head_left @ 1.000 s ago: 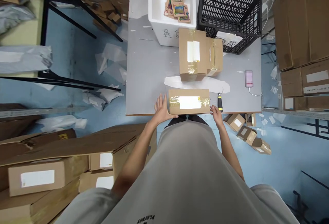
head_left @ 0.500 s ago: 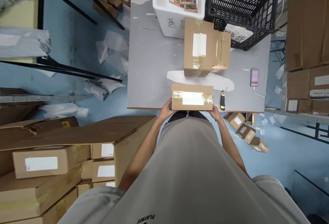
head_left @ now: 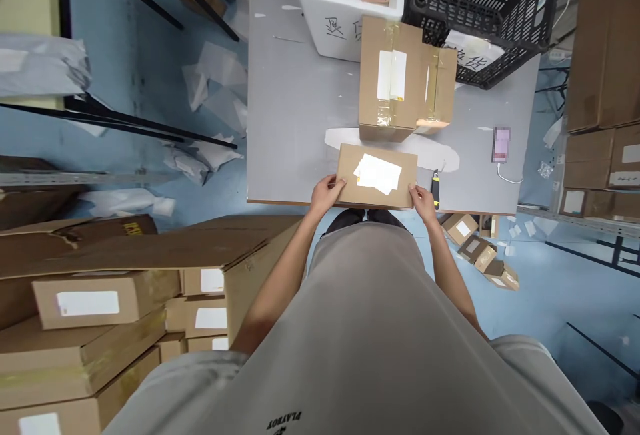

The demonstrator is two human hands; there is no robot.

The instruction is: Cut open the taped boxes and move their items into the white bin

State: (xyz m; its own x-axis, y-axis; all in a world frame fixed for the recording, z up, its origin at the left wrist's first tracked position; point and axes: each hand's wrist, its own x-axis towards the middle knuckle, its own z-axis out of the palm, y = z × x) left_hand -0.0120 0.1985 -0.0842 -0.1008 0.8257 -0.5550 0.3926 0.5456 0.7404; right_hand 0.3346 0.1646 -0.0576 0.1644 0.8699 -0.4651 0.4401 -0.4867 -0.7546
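A small cardboard box (head_left: 350,188) is at the table's front edge, with overlapping white labels (head_left: 379,174) on the face toward me. My left hand (head_left: 326,194) grips its left end, thumb against the near corner. At the opposite end my right hand (head_left: 423,202) holds the lower right corner. Just right of that hand lies a yellow and black box cutter (head_left: 435,190). Behind the held box is a white paper strip (head_left: 440,154) on the table, partly covered. Two taped cardboard boxes, a larger one (head_left: 370,82) and a smaller one (head_left: 443,85), stand beyond it.
A white bin (head_left: 327,28) and a black plastic crate (head_left: 495,15) stand at the back of the grey table (head_left: 290,108). A phone (head_left: 501,145) on a cable lies at right. Cartons (head_left: 230,238) crowd the left; small boxes (head_left: 477,253) lie on the floor.
The box has been turned in my hands: a taped side with one label faced me before, and now a broader face with overlapping labels does. Both hands have shifted on its ends.
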